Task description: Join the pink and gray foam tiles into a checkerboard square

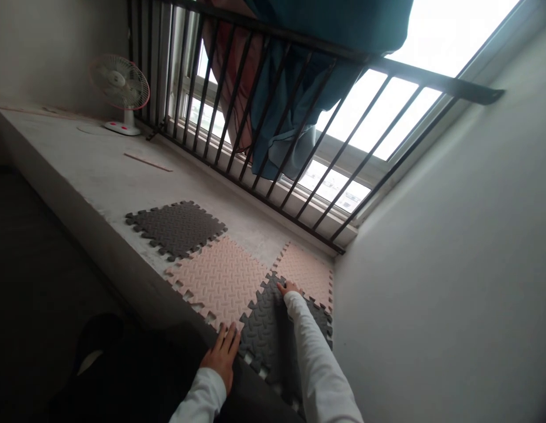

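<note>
Foam puzzle mat tiles with toothed edges lie on a raised concrete ledge. My left hand (223,356) rests its outstretched fingertips on the near corner of a pink foam tile (224,279). My right hand (289,287) reaches across a dark grey foam tile (264,323), with its fingers spread at that tile's far edge. Just past those fingers sits a second pink foam tile (305,270), beside the wall. A dark foam tile (180,226) touches the first pink tile on its far left side. My right sleeve covers part of the grey tile.
A small white fan (118,88) stands on the ledge (91,170) at the back left. A thin reddish strip (148,162) lies in front of it. A black metal railing (255,188) runs along the window, with blue and red cloth (281,111) hanging there. The white wall (431,264) bounds the right.
</note>
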`<move>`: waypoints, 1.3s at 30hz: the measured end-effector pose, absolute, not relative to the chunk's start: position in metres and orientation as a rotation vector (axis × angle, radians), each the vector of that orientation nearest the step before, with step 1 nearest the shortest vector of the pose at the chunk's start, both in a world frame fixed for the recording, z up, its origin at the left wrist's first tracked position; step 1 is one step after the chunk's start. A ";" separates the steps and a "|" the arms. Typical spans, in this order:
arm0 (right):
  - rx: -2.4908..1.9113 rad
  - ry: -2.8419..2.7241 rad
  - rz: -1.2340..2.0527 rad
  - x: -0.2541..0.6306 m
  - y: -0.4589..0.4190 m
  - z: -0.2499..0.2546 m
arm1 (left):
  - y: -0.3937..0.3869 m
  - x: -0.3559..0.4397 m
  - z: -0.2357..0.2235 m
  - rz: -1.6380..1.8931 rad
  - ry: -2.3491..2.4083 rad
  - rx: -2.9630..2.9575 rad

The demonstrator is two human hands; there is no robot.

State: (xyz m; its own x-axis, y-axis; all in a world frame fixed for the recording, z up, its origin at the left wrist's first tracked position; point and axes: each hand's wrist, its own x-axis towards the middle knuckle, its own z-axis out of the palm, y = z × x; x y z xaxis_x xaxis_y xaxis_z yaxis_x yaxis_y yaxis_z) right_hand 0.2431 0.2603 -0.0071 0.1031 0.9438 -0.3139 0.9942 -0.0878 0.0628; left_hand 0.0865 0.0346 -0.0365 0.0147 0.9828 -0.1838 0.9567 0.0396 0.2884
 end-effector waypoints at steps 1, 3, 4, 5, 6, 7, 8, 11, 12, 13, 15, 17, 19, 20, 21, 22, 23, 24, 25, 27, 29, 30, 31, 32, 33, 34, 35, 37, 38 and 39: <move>2.164 1.893 -0.249 0.246 0.261 -0.004 | 0.035 0.087 -0.037 0.097 1.990 1.966; 2.254 1.801 -0.184 0.254 0.258 -0.002 | 0.036 0.087 -0.038 0.062 1.991 1.961; 2.282 1.764 -0.170 0.258 0.255 -0.003 | 0.036 0.087 -0.039 0.047 1.991 1.959; 2.290 1.745 -0.179 0.261 0.252 -0.004 | 0.037 0.088 -0.040 0.035 1.992 1.958; 2.282 1.748 -0.203 0.265 0.249 -0.006 | 0.037 0.088 -0.041 0.030 1.993 1.957; 2.265 1.771 -0.233 0.269 0.246 -0.008 | 0.037 0.088 -0.042 0.031 1.993 1.957; 2.249 1.803 -0.255 0.272 0.243 -0.010 | 0.037 0.087 -0.043 0.036 1.992 1.956; 2.318 1.813 -0.189 0.283 0.237 -0.015 | 0.038 0.086 -0.046 0.035 1.981 1.952; 2.360 1.783 -0.145 0.286 0.236 -0.016 | 0.038 0.086 -0.047 0.032 1.976 1.954; 2.389 1.751 -0.107 0.290 0.236 -0.017 | 0.038 0.086 -0.047 0.029 1.972 1.957; 2.385 1.734 -0.089 0.297 0.235 -0.015 | 0.038 0.085 -0.048 0.035 1.965 1.968; 2.319 1.775 -0.149 0.302 0.236 -0.010 | 0.038 0.085 -0.049 0.051 1.961 1.971; 2.286 1.797 -0.183 0.307 0.237 -0.004 | 0.038 0.085 -0.049 0.060 1.964 1.969; 2.292 1.796 -0.168 0.309 0.238 -0.001 | 0.038 0.085 -0.050 0.061 1.968 1.968; 2.310 1.780 -0.141 0.310 0.238 0.000 | 0.038 0.085 -0.051 0.059 1.971 1.972; 2.335 1.754 -0.111 0.312 0.237 -0.001 | 0.037 0.085 -0.052 0.058 1.973 1.980; 2.361 1.725 -0.084 0.313 0.235 -0.003 | 0.037 0.085 -0.053 0.059 1.976 1.992; 2.381 1.699 -0.071 0.314 0.234 -0.006 | 0.037 0.085 -0.055 0.066 1.979 2.004; 2.393 1.683 -0.073 0.315 0.232 -0.010 | 0.037 0.085 -0.057 0.076 1.984 2.017; 2.398 1.684 -0.084 0.317 0.228 -0.018 | 0.036 0.084 -0.061 0.107 1.997 2.043; 2.388 1.710 -0.083 0.320 0.226 -0.024 | 0.036 0.083 -0.065 0.140 2.008 2.064; 2.380 1.725 -0.080 0.321 0.226 -0.025 | 0.036 0.083 -0.067 0.152 2.012 2.072; 2.370 1.742 -0.075 0.322 0.227 -0.025 | 0.036 0.083 -0.068 0.162 2.013 2.075; 2.361 1.755 -0.075 0.323 0.228 -0.024 | 0.036 0.082 -0.069 0.170 2.012 2.077; 2.356 1.761 -0.081 0.324 0.230 -0.022 | 0.036 0.082 -0.070 0.174 2.011 2.078; 2.357 1.760 -0.090 0.325 0.232 -0.020 | 0.036 0.082 -0.070 0.175 2.010 2.080; 2.365 1.750 -0.099 0.326 0.234 -0.018 | 0.036 0.082 -0.070 0.172 2.008 2.081; 2.405 1.702 -0.093 0.330 0.236 -0.013 | 0.037 0.082 -0.069 0.160 2.002 2.084; 2.437 1.661 -0.078 0.331 0.237 -0.012 | 0.037 0.082 -0.069 0.154 2.000 2.085; 2.467 1.616 -0.068 0.334 0.237 -0.012 | 0.037 0.082 -0.069 0.152 1.999 2.085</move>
